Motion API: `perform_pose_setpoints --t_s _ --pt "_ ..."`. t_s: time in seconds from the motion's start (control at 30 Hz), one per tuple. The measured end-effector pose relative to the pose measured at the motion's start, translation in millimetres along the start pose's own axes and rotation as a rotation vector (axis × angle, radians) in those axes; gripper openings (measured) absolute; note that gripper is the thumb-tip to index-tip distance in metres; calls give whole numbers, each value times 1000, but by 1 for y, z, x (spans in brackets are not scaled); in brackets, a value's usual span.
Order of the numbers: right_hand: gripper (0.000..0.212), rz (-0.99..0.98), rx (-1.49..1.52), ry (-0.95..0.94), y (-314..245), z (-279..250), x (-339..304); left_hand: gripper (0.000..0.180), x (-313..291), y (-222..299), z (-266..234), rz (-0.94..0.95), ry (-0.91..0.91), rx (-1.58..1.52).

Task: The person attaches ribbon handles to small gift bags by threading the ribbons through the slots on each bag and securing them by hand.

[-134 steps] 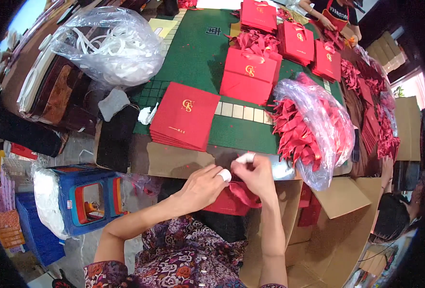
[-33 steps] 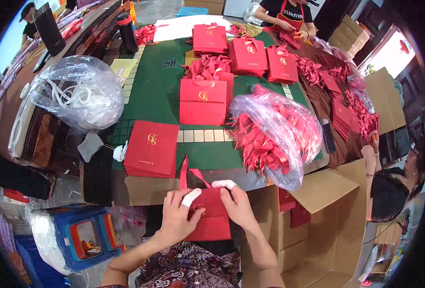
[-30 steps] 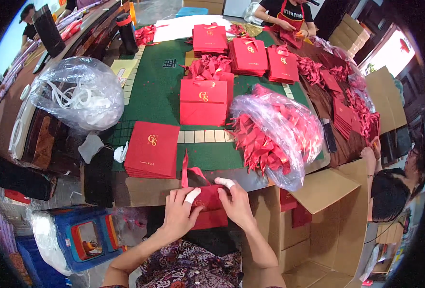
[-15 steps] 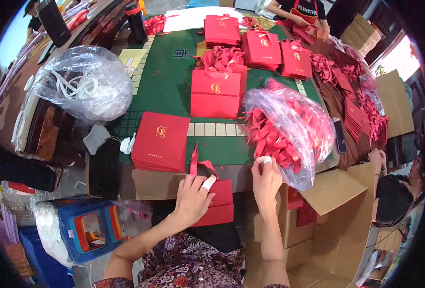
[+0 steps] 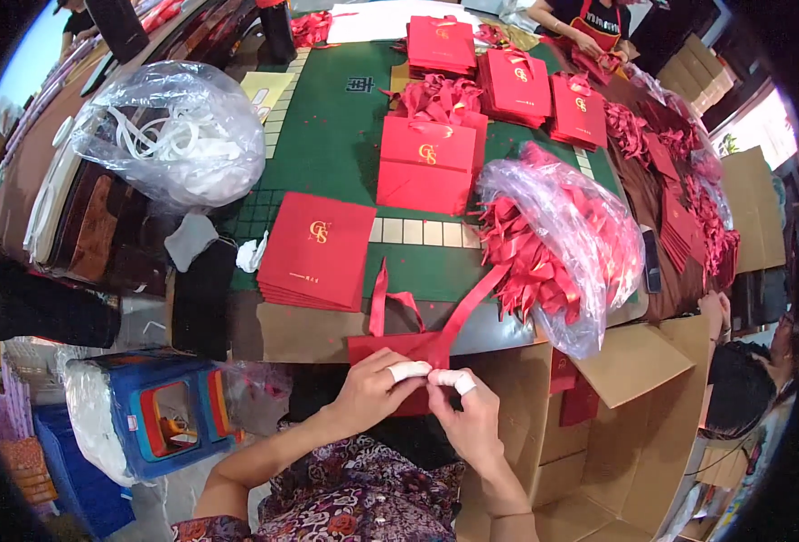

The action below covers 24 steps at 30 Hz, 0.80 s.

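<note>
A red paper gift bag (image 5: 384,347) lies at the table's near edge, partly hidden by my hands, with a ribbon loop (image 5: 394,303) standing up at its far side. Across the bag runs a loose red ribbon (image 5: 471,303), reaching from the bagged ribbons down to my fingertips. My left hand (image 5: 377,390) and my right hand (image 5: 468,415) meet over the bag, both closed in a pinch at that ribbon's end. White wraps cover a finger on each hand. Just beyond, to the right, a clear plastic bag (image 5: 589,307) spills red ribbons (image 5: 524,244).
A stack of flat red bags (image 5: 316,248) lies to the left, and an upright red bag (image 5: 425,172) stands farther back. A plastic bag of white cords (image 5: 182,144) sits at far left. An open cardboard box (image 5: 634,425) stands right of me. Another person (image 5: 598,36) works across the table.
My right hand has come left and nearer from the ribbon pile, drawing out a red ribbon. My left hand has moved slightly right to meet it. The whole view has shifted a little.
</note>
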State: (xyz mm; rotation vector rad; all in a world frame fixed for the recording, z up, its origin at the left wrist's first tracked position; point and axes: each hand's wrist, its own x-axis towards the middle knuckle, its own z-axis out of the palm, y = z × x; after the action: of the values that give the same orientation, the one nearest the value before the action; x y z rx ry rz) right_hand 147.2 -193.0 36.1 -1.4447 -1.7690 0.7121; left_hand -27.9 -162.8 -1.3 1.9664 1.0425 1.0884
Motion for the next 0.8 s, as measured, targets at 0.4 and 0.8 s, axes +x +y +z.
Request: perform_pose_setpoints --t_s 0.4,0.8 --pt "21 231 543 -50 14 -2 -11 17 -5 4 -6 -300 -111 -427" --pt "23 86 -118 20 19 6 16 36 16 -14 -5 -52 -39 406"
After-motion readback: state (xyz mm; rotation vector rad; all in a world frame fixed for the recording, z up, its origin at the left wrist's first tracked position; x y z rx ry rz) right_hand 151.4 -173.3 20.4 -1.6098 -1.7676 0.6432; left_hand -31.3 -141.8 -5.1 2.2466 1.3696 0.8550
